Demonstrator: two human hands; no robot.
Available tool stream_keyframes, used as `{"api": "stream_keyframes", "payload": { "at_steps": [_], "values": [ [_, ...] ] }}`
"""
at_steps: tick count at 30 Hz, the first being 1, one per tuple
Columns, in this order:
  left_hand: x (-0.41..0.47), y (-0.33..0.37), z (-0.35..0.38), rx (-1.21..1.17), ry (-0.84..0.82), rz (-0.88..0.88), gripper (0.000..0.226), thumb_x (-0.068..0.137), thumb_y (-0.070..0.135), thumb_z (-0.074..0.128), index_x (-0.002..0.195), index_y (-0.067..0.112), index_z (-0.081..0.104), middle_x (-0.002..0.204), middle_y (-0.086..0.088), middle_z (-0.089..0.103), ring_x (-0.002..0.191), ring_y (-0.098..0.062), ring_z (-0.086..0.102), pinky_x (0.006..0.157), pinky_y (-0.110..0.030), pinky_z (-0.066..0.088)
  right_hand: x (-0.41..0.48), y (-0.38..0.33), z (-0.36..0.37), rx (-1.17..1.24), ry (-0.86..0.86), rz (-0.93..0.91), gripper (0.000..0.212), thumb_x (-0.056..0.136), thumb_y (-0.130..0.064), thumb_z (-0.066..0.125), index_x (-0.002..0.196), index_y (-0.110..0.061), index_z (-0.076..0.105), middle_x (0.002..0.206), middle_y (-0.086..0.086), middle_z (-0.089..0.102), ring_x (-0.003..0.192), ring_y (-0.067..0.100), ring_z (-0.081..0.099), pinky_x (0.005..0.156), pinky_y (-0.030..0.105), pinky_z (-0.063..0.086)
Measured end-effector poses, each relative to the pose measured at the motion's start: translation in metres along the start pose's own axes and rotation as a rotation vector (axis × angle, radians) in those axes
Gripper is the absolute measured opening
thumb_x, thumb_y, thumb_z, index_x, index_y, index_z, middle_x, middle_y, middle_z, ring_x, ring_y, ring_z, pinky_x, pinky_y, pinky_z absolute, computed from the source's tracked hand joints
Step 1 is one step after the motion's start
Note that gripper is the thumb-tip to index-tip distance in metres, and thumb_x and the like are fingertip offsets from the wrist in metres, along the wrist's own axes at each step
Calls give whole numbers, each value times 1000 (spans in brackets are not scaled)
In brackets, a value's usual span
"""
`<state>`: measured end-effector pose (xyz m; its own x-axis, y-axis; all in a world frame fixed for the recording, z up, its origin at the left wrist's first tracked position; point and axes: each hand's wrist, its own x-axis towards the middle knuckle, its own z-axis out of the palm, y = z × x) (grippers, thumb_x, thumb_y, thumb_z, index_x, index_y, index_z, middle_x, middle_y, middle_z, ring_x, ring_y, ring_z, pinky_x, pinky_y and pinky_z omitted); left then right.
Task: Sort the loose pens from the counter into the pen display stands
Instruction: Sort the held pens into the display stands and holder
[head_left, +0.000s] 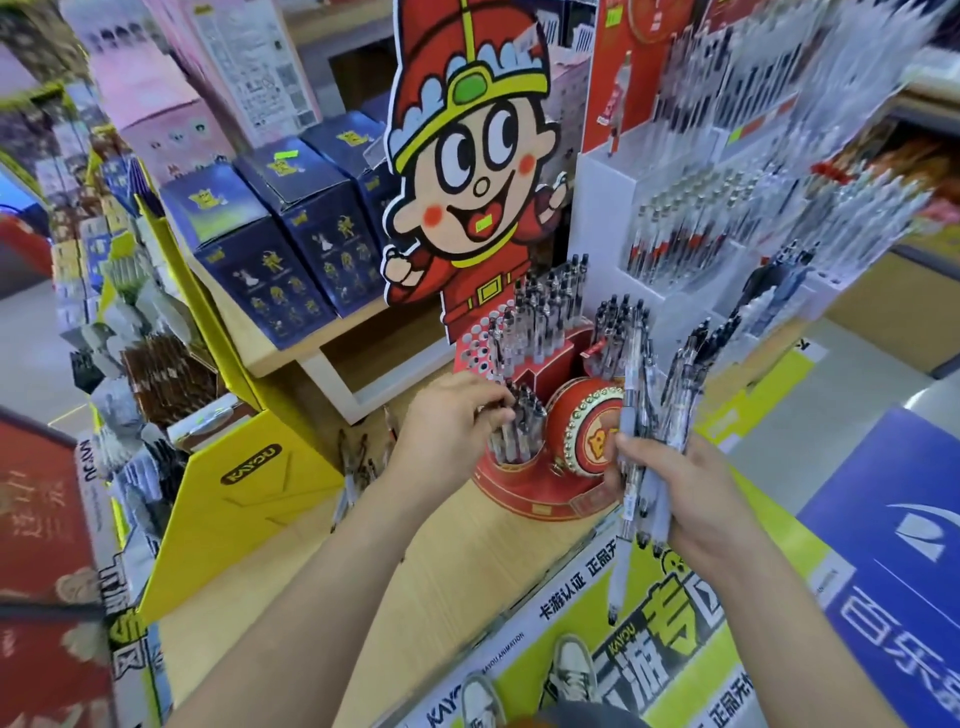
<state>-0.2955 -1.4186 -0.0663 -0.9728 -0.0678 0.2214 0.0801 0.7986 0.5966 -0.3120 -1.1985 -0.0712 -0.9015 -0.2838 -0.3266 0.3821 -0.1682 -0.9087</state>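
1. Two hands at work over a red stand (524, 493) on the wooden counter (467, 571). Left hand (447, 426): fingers curled and pinched at the tops of the pens in the stand's front cup (514, 447). Whether it grips one pen or only steadies the cluster cannot be told through the blur.
2. One bundle (649, 467) of clear gel pens, clasped in the right hand (680, 493); fingers wrapped round the barrels, tips pointing down past the counter edge, caps fanned upward.
3. Several loose pens (358, 467) lying on the counter, just left of the stand, beside a yellow box (234, 499). Not yet sorted.
4. Stand contents: front cup well filled; a tiered rack (540, 322) behind it holds more pens upright, with empty holes (472, 343) showing at its left side. A red drum ornament (587, 426) sits between cup and bundle.
5. Further stock: white tiered display (675, 218) at the right, full rows of pens, blurred.
6. Step in hand, as judged: seating a pen into the front cup, with the bundle as supply.
7. Next move calls for: releasing the cup, drawing a single pen from the bundle without loosening the rest, and guiding it tip-down into a free hole or cup. The empty holes look the likelier room. The counter pens remain to be gathered afterward.
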Motion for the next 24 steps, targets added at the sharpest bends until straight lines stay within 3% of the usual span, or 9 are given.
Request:
{"api": "stream_keyframes", "payload": {
  "at_steps": [9, 16, 21, 24],
  "values": [
    [0, -3, -4, 80, -18, 37, 14, 83, 20, 72, 96, 15, 75, 92, 2, 70, 92, -17, 61, 83, -41, 52, 9, 1, 0, -40, -50, 3, 9, 91, -3, 59, 99, -7, 61, 74, 7, 66, 62, 24, 65, 64, 35, 55],
    [4, 1, -4, 93, -13, 58, 13, 82, 17, 74, 95, 14, 75, 88, 3, 70, 86, -15, 62, 79, -37, 54, 25, -1, -3, -138, -107, 4, 25, 86, -5, 67, 110, -11, 61, 82, 11, 70, 68, 27, 70, 67, 33, 57],
    [3, 7, -5, 169, -92, 134, 8, 82, 16, 74, 89, 15, 74, 83, 4, 70, 81, -16, 61, 74, -32, 53, 34, 0, -4, -101, -155, 5, 17, 87, 0, 64, 100, -12, 61, 66, 5, 61, 54, 21, 56, 48, 26, 46],
    [1, 6, -3, 153, -68, 4, 13, 84, 28, 72, 93, 18, 74, 84, 9, 67, 81, -9, 58, 76, -31, 51, 37, -2, -6, -151, -196, 7, 17, 90, 2, 61, 98, -13, 64, 68, 9, 56, 52, 18, 52, 46, 24, 42]
  ]
}}
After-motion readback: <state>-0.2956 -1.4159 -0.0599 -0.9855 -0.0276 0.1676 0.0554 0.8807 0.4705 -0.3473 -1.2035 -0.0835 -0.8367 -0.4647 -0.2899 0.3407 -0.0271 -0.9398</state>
